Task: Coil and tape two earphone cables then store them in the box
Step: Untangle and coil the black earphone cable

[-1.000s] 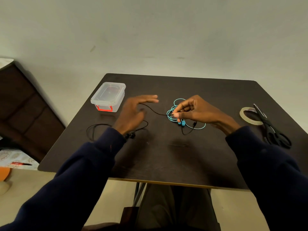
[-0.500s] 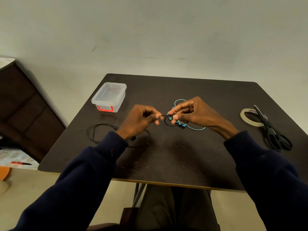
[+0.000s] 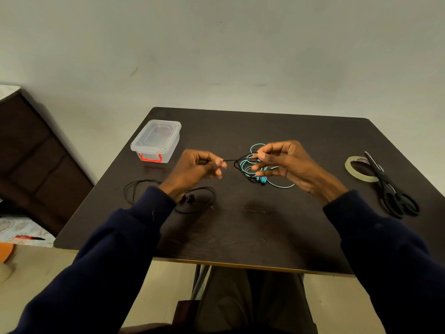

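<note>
Dark tabletop [image 3: 265, 225] lay beneath; left hand [image 3: 192, 169] pinched the black cable [image 3: 230, 160], right hand [image 3: 289, 162] pinched its loops above the turquoise cable [image 3: 281, 187]. Thin, limp, light, it probably suits fingertip grips.

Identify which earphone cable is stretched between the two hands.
The black cable, pinched by left hand and right hand; the blue cable lies bunched by the right hand.

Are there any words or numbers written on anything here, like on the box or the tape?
None: no words, numbers, brands or signs can be read anywhere.
The clear box shows no label, only moulded shapes on its lid.
The tape roll and the scissors show no print that can be made out.
</note>
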### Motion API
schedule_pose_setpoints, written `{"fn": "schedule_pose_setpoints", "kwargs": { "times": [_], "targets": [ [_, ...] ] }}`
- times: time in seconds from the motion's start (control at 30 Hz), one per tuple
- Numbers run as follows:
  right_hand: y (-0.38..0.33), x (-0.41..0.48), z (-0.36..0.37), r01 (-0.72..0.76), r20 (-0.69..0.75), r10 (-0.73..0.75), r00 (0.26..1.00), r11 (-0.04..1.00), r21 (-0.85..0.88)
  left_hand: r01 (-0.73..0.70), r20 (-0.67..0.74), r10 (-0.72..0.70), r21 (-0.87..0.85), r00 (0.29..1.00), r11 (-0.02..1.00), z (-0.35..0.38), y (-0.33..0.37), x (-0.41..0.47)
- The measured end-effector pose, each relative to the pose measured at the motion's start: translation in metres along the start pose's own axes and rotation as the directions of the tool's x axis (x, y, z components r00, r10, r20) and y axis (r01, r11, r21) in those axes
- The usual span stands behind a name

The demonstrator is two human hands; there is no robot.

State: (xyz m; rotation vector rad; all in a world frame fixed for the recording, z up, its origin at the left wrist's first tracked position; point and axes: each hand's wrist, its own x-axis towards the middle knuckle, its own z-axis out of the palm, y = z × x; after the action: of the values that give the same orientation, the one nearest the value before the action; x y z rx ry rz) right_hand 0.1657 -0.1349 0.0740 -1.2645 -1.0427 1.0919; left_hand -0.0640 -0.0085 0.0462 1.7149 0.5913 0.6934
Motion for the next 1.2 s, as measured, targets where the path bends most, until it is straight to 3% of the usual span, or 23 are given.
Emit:
{"fn": "schedule_pose_setpoints", "kwargs": {
  "times": [0.17, 0.4, 0.6, 0.67, 0.9, 1.0, 1.13, 1.2],
  "targets": [
    [0.010, -0.001, 0.001, -0.052, 0.052, 0.043, 0.998, 0.980, 0.192, 0.064, 0.007, -0.064, -0.045, 0.998, 0.997, 0.003, 0.004, 0.000],
    [0.008, -0.002, 0.007, -0.076, 0.042, 0.067, 0.997, 0.960, 0.269, 0.025, -0.051, -0.026, -0.027, 0.998, 0.999, 0.001, 0.007, 0.002],
    [0.013, 0.004, 0.022, -0.007, -0.043, 0.003, 0.999, 0.997, -0.077, 0.052, 0.000, -0.052, -0.034, 0.999, 0.998, 0.005, 0.012, 0.005],
    [0.012, 0.004, 0.023, 0.003, -0.084, -0.011, 0.996, 0.996, -0.094, 0.071, -0.005, -0.072, -0.053, 0.997, 0.996, 0.006, 0.012, 0.006],
    [0.014, 0.005, 0.018, 0.041, -0.003, -0.041, 0.999, 0.994, -0.099, 0.106, -0.052, -0.107, -0.021, 0.993, 0.994, 0.010, 0.010, 0.010],
    [0.017, 0.008, 0.020, 0.038, -0.060, -0.041, 0.997, 0.998, -0.052, 0.107, -0.049, -0.108, -0.028, 0.993, 0.994, 0.013, 0.011, 0.011],
    [0.021, 0.011, 0.025, 0.104, -0.145, -0.152, 0.978, 0.950, -0.295, 0.115, -0.020, -0.116, -0.050, 0.993, 0.992, 0.015, 0.009, 0.012],
    [0.020, 0.009, 0.028, 0.113, -0.112, -0.151, 0.982, 0.950, -0.292, 0.116, 0.004, -0.116, -0.086, 0.993, 0.990, 0.014, 0.008, 0.013]
  ]
}}
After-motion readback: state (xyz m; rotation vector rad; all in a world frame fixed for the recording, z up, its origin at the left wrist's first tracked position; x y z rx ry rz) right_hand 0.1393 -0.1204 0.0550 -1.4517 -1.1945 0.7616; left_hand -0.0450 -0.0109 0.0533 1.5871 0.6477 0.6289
